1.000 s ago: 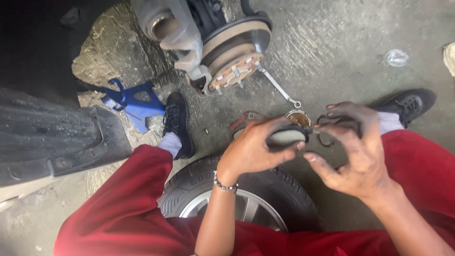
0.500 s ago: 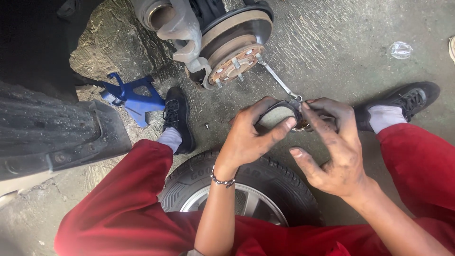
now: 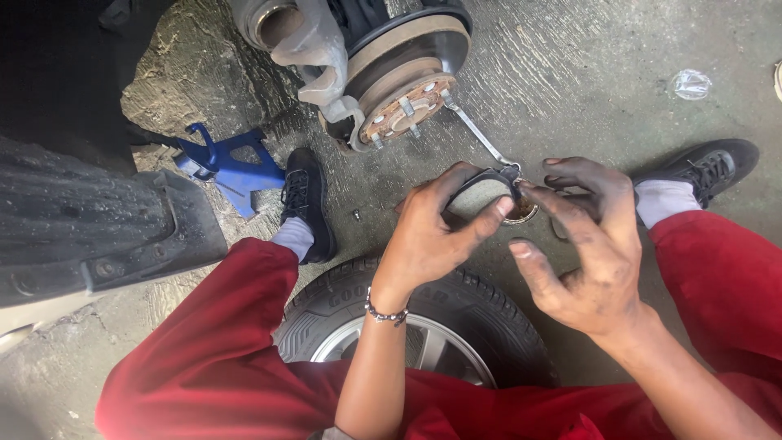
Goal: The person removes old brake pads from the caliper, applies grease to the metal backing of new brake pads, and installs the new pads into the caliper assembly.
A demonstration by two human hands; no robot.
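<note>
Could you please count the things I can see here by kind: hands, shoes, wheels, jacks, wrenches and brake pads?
Hands: 2, left hand and right hand
Shoes: 2, one and the other
Wheel: 1
Jack: 1, blue
Wrench: 1
Brake pad: 1, in the left hand's grip
Total: 8

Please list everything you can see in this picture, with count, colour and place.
brake pad: one, grey, in the left hand
brake disc: one, rusty grey, top centre
wrench: one, silver, on the floor below the disc
jack stand: one, blue, left
wheel: one, black tyre with silver rim, under the legs
bracelet: one, silver, left wrist
shoes: two, black
left hand: grips the pad
right hand: fingers spread beside the pad
</note>
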